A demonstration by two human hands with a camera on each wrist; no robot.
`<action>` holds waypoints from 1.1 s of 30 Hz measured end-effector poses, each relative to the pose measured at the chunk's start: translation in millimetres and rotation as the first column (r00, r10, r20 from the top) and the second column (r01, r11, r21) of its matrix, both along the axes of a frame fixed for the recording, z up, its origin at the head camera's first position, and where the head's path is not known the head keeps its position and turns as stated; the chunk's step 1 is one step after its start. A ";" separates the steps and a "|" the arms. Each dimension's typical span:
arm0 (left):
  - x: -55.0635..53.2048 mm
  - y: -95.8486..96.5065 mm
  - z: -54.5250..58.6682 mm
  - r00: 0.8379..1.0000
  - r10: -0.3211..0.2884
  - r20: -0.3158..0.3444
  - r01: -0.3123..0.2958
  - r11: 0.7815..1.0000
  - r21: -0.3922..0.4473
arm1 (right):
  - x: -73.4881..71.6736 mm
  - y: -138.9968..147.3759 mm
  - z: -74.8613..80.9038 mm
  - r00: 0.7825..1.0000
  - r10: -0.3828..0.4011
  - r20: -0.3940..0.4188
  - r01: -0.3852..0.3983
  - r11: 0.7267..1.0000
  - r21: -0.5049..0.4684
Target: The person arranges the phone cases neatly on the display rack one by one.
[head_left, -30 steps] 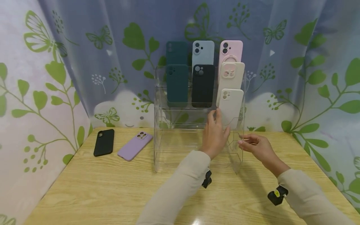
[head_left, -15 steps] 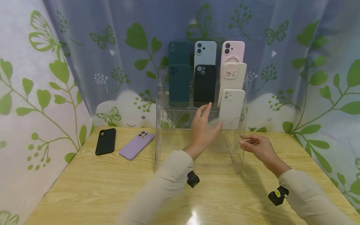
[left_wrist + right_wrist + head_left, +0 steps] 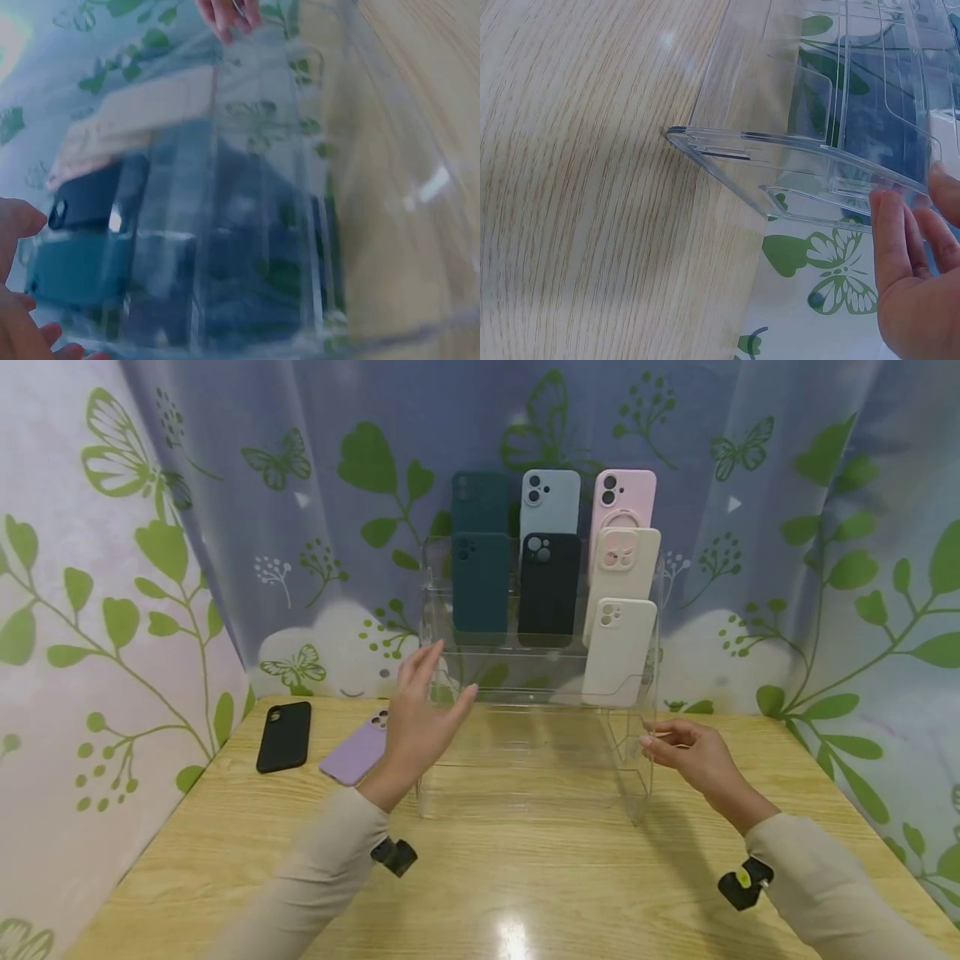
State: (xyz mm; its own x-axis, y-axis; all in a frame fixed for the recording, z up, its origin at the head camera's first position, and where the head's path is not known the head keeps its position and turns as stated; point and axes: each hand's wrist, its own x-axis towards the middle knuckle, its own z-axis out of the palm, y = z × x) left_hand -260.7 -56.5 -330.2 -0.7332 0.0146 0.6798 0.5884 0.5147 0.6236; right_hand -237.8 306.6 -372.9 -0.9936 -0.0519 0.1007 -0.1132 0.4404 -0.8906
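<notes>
A clear stepped display stand (image 3: 517, 777) stands on the table with several phone cases in it. My left hand (image 3: 420, 718), fingers extended and holding nothing, is at the stand's left front edge and overlaps a lilac phone case (image 3: 348, 756) in the head view. My right hand (image 3: 693, 760) pinches the stand's right side edge between thumb and fingers (image 3: 891, 240). A white phone case (image 3: 618, 656) leans in the lower right tier. Above it are a cream case (image 3: 637, 568) and a pink case (image 3: 636, 493). A black case (image 3: 550, 593) and a teal case (image 3: 480, 589) stand left of these.
Behind the teal and black cases rise a dark green case (image 3: 480, 502) and a light blue case (image 3: 558, 502). Another black case (image 3: 285, 739) lies flat at the table's (image 3: 480, 885) back left. A leaf-patterned curtain (image 3: 360, 543) hangs close behind the stand.
My left hand has left the white case and swept leftward across the stand's front to its left side. The right hand has stayed on the stand's edge.
</notes>
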 end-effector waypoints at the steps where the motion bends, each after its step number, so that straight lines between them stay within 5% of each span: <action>1: -0.9 -9.9 -3.7 1.000 0.007 0.016 -0.007 1.000 0.007 | 0.2 0.0 0.1 1.000 -0.001 0.001 0.001 1.000 0.001; 6: -7.1 -55.9 -29.3 0.986 0.048 0.158 -0.047 0.999 -0.006 | 0.7 0.4 1.2 1.000 -0.003 0.003 0.003 1.000 0.008; 14: -23.8 -101.2 -68.6 0.925 0.126 0.360 -0.075 0.986 -0.152 | 0.1 0.3 1.3 1.000 -0.005 -0.002 0.005 1.000 -0.004; 26: -57.3 -128.3 -112.8 0.874 0.184 0.449 -0.002 0.927 -0.375 | -0.8 0.0 -1.5 1.000 -0.002 -0.007 0.002 0.999 -0.034; 29: -62.3 -132.6 -121.9 0.852 0.231 0.471 -0.006 0.902 -0.432 | -0.6 -0.1 -0.9 1.000 0.004 -0.015 -0.005 0.999 -0.038; 33: -62.3 -134.3 -126.0 0.842 0.272 0.466 -0.011 0.873 -0.488 | 0.0 -0.4 0.7 1.000 0.004 -0.015 -0.004 0.999 -0.035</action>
State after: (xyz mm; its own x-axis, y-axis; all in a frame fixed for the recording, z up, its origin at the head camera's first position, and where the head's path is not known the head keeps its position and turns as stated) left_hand -323.0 -190.8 -456.2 -0.9843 0.0894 0.1525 0.1532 0.8620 0.4832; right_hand -237.8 306.3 -372.2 -0.9918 -0.0520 0.1170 -0.1280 0.4081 -0.9039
